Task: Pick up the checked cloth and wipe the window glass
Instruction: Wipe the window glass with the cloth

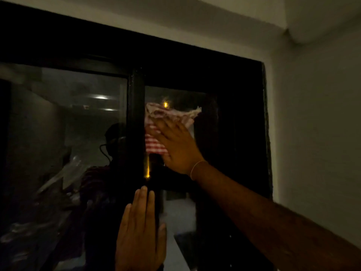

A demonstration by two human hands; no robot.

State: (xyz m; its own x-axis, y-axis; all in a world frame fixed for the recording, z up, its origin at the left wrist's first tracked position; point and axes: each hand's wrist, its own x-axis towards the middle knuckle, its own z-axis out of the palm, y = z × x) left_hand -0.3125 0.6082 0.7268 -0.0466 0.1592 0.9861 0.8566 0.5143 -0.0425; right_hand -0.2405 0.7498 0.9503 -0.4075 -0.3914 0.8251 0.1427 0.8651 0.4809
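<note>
The room is dim. A red-and-white checked cloth [156, 145] is pressed flat against the right pane of the window glass [207, 137], just right of the black centre post. My right hand [177, 147] lies spread over the cloth and holds it to the glass; the cloth bunches above my fingertips and shows below my thumb. Lower down, my left hand [139, 231] rests flat, fingers together and pointing up, against the centre post and the glass beside it. It holds nothing.
A black window frame [136, 114] divides two panes. The left pane [64, 133] reflects the room, ceiling lights and a person's outline. A pale wall [316, 133] stands right of the frame and a ceiling corner sits above.
</note>
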